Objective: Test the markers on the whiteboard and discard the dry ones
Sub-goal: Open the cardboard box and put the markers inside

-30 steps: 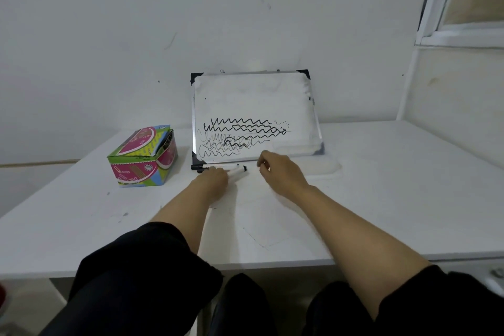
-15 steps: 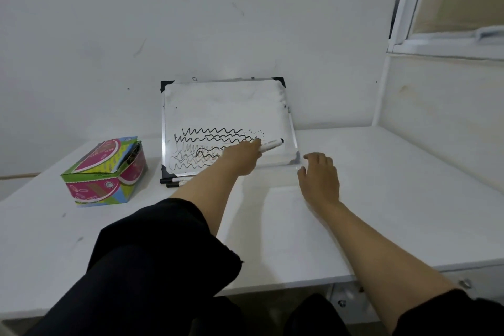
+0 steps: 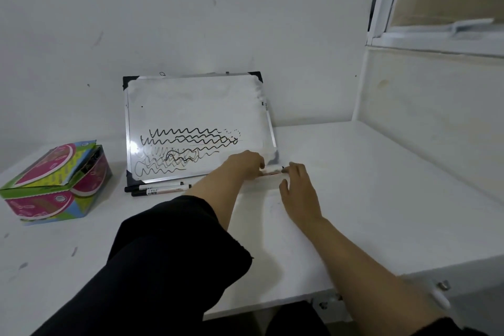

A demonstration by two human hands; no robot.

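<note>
Marker point(image 3: 272, 170) at frame centre, slim white barrel with black end, lying roughly level just off the lower right corner of the whiteboard point(image 3: 196, 106). Left hand point(image 3: 244, 165) grips its left end, fingers curled round the barrel. Right hand point(image 3: 298, 188) sits at the black right end, fingers loosely spread, fingertips touching or just beside the tip; cannot tell if it actually pinches it.

Whiteboard is a glossy white rectangle, thin metal frame with black plastic corner caps, tilted back against the wall point(image 3: 191, 8). Lower half carries several rows of black wavy scribbles, some rows dense and dark, others thin and grey; upper rows break into faint dots at their right end.

Two more markers point(image 3: 158, 189) lie side by side on the desk point(image 3: 368, 199) just below the board's bottom edge, left of centre, white barrels with black caps, parallel and touching or nearly so.

Desk is flat matte white with small grey scuffs. Lower left of centre: black sleeve covers the left arm to the forearm; right forearm bare.

Left of frame: colourful cardboard box point(image 3: 54, 188), green, pink and blue print, lid flap slightly raised, well apart from the board.

Upper right: white window frame point(image 3: 381, 8). Wall is off-white with faint marks.
</note>
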